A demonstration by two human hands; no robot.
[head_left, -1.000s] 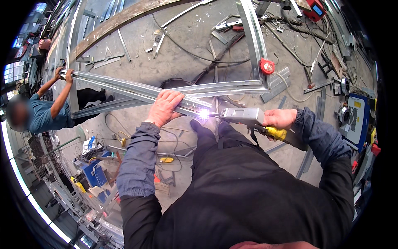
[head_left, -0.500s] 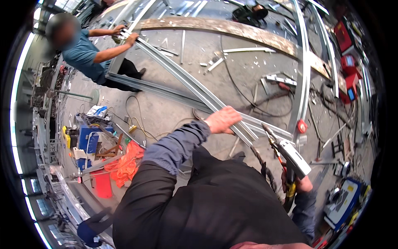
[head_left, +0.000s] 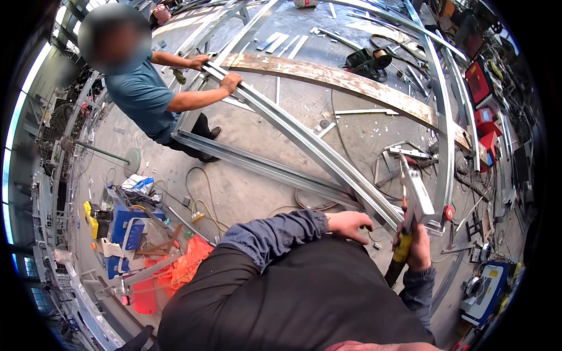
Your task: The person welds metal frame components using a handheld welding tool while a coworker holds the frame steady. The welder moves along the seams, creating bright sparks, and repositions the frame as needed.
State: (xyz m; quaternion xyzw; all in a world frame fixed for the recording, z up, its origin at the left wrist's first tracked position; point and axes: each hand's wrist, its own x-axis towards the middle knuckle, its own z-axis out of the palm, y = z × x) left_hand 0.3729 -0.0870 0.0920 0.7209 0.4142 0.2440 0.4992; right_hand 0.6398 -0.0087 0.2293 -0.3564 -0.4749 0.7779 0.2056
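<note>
Left hand loose; right hand gripping welding gun. Blue-white bag: contents unclear.

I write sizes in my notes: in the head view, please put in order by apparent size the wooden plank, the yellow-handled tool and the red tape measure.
1. Wooden plank
2. Yellow-handled tool, probably enlarged by nearness
3. Red tape measure

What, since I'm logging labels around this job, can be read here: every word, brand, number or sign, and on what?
No text can be read.
Grey-and-yellow tool in the right hand: no legible marking.
Red tape measure: any marking too small.
Blue-and-white machine: yellow label too small.
Red box: screen too small and blurred.
White-and-blue bag: any print too blurred.
</note>
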